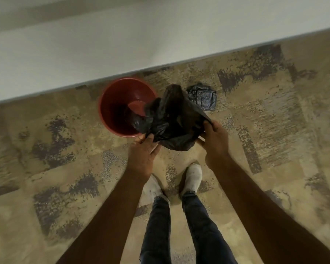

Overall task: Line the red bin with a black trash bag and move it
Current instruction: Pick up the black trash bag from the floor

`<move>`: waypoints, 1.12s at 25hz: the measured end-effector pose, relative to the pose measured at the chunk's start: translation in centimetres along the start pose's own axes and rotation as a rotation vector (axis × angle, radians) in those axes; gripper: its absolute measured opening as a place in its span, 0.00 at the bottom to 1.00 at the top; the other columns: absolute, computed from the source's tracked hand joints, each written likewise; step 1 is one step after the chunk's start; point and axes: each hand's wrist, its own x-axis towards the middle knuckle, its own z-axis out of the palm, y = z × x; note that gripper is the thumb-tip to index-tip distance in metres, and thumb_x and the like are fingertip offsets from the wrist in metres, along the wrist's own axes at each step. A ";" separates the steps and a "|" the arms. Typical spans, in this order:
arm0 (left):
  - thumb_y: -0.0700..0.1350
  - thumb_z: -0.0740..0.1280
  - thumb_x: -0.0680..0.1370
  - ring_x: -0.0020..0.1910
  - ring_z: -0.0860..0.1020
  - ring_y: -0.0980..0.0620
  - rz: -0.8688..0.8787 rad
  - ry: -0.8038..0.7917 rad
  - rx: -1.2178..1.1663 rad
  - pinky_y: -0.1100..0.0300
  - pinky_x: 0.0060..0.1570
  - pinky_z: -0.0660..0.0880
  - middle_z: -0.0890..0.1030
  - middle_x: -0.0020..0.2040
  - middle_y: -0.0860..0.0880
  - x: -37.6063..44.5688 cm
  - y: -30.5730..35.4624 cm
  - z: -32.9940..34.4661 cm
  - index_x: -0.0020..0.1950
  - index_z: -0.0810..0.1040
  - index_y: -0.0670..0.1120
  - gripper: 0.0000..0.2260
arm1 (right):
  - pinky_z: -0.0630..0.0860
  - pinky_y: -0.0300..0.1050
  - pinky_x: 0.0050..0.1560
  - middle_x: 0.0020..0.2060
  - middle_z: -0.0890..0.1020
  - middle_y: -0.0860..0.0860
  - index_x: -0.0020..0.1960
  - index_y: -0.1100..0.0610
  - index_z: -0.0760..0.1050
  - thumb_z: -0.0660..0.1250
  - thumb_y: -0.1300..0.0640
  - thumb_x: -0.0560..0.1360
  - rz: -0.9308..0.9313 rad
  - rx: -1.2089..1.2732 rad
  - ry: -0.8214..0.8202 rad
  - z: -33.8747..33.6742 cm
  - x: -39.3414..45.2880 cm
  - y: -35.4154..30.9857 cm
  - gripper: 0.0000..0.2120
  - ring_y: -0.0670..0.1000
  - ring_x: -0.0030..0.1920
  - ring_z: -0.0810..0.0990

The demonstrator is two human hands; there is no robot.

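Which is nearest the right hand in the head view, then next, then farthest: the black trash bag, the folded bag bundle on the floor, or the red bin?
1. Black trash bag: gripped by the right hand at its right edge.
2. Folded bag bundle: on the carpet beyond the hand, near the wall.
3. Red bin: farthest, off to the left, past the bag.

Tan carpet (274, 149) w/ dark mottled patches (worn look), meets plain white wall (84, 54); dim light.

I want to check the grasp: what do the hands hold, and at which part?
Both hands hold the black trash bag at its near edge: the left hand at the left side, the right hand at the right side. It hangs crumpled beside the red bin.
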 end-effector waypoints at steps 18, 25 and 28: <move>0.48 0.66 0.82 0.57 0.83 0.47 0.230 0.178 -0.016 0.50 0.55 0.82 0.86 0.57 0.48 -0.5 11.0 -6.9 0.62 0.82 0.49 0.11 | 0.82 0.48 0.41 0.38 0.82 0.52 0.46 0.57 0.79 0.67 0.50 0.82 -0.114 0.047 0.108 2.7 -5.8 -3.3 0.11 0.53 0.41 0.82; 0.55 0.74 0.76 0.71 0.73 0.56 0.212 -0.174 0.588 0.53 0.66 0.75 0.74 0.74 0.55 -1.0 6.5 -8.3 0.78 0.64 0.59 0.34 | 0.83 0.65 0.56 0.53 0.89 0.53 0.57 0.52 0.85 0.66 0.37 0.79 0.094 0.096 -0.046 5.9 -9.4 -5.2 0.21 0.58 0.54 0.88; 0.52 0.78 0.72 0.79 0.62 0.46 0.133 0.022 0.737 0.41 0.75 0.65 0.64 0.80 0.47 -0.6 5.0 -8.3 0.82 0.57 0.53 0.45 | 0.81 0.64 0.60 0.55 0.88 0.53 0.61 0.53 0.84 0.68 0.37 0.78 0.117 0.033 -0.173 6.8 -10.5 -6.0 0.23 0.58 0.56 0.87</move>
